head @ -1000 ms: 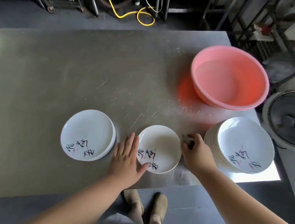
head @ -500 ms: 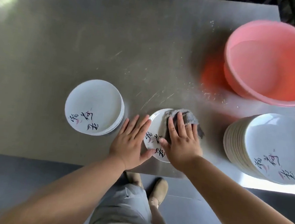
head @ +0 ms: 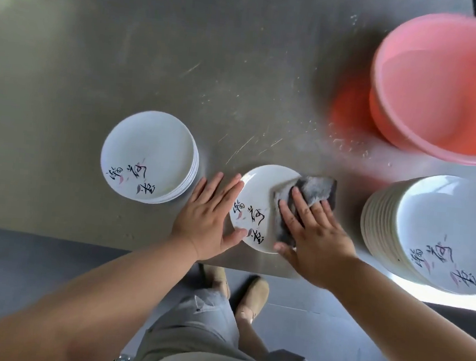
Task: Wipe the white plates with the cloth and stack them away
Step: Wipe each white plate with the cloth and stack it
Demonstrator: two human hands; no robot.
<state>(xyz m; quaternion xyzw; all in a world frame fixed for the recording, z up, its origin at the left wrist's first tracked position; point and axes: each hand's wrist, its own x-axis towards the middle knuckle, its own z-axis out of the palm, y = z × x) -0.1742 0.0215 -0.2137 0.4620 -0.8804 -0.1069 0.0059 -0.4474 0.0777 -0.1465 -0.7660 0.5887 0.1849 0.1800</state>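
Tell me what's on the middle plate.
A grey cloth, pressed by the right hand, covers the right side of the middle plate. The left hand touches its rim. The surface under the cloth is hidden.

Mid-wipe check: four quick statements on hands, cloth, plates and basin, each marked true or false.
The right hand presses the grey cloth onto the middle plate. True.
The left hand lifts that plate off the table. False: it lies flat against the rim; the plate rests on the table.
The right stack is taller than the left stack. True.
The pink basin sits on the left stack. False: it stands on the table, beyond the right stack.
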